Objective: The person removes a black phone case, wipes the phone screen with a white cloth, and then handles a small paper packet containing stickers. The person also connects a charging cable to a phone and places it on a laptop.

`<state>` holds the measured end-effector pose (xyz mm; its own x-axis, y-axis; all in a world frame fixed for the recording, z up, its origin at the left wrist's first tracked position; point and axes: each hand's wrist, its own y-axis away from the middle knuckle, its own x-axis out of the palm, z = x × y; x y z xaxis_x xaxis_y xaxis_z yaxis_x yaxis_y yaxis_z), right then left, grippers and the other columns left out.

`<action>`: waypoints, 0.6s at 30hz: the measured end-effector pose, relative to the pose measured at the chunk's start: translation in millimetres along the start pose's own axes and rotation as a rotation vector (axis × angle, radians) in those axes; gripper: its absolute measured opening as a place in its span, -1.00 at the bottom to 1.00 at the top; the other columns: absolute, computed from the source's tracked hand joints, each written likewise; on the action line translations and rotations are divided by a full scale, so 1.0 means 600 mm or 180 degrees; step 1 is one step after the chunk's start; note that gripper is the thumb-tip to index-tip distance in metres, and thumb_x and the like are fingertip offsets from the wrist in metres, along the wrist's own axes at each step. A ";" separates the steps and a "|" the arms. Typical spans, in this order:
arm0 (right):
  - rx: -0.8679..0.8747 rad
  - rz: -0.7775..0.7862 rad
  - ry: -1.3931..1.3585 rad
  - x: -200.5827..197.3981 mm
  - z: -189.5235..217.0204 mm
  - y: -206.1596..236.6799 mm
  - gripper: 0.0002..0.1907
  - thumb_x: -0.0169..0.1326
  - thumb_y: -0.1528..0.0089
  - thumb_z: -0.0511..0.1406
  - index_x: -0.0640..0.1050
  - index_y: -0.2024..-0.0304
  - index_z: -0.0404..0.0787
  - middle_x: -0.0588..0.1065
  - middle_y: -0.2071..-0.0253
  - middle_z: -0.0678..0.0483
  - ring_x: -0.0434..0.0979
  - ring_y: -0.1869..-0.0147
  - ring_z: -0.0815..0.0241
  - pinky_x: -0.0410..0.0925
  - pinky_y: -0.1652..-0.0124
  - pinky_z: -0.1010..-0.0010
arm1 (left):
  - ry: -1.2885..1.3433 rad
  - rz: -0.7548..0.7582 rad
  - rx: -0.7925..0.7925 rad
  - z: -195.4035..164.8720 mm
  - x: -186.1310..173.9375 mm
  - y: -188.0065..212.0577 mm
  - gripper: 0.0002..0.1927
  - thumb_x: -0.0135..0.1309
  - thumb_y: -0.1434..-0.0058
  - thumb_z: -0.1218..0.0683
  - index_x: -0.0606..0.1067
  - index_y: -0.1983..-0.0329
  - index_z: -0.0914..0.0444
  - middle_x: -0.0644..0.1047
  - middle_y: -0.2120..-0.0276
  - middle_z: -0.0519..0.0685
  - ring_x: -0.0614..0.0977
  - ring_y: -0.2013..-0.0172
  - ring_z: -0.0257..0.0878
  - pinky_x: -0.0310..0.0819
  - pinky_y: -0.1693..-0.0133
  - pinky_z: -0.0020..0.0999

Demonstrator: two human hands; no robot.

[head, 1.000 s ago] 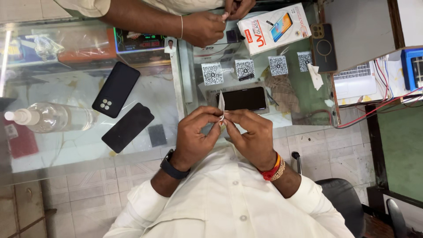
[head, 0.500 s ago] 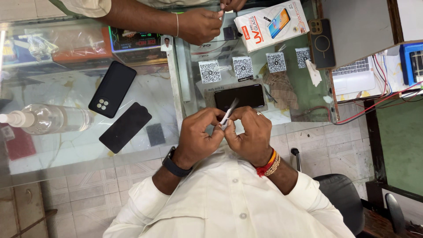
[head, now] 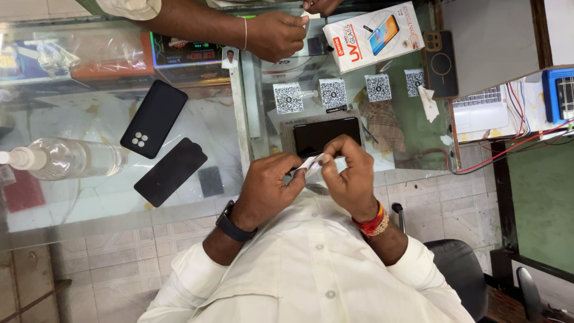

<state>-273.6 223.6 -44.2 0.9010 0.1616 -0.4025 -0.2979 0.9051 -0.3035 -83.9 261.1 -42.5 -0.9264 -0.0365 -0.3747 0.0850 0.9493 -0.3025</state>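
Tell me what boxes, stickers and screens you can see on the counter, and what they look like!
White and orange cardboard box: top middle, flat, with a phone picture.
Four square black-and-white code cards: in a row below the box.
Dark phone screen: on a mat, just above both hands, blank.
Small white packet: pinched between left hand and right hand.
Black phone case: left, on glass, rounded, camera holes showing.

Glass counter [head: 107, 203]: black phone case with camera cutout [head: 153, 118], flat black rectangular panel [head: 170, 171] just beside it, clear plastic spray bottle [head: 66, 158] lying left. Orange-white screen-protector box [head: 373, 34] at top, silver laptop [head: 481, 110] right.
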 end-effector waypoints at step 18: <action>-0.0063 0.0046 0.0749 -0.078 0.006 0.019 -0.57 0.45 -0.08 -0.28 0.42 0.21 -0.19 0.50 -0.06 -0.13 0.53 -0.14 -0.02 0.37 -0.08 0.26 | 0.1272 0.0066 -0.0530 0.007 -0.007 -0.004 -0.64 0.15 -0.26 0.29 0.47 -0.13 0.36 0.70 0.26 0.06 0.73 0.25 -0.34 0.65 0.20 -0.47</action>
<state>-317.8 227.6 -25.6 0.7991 0.0762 -0.5963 -0.3183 0.8951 -0.3123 -78.9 257.8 -44.2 -0.9971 0.0757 -0.0005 0.0750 0.9872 -0.1407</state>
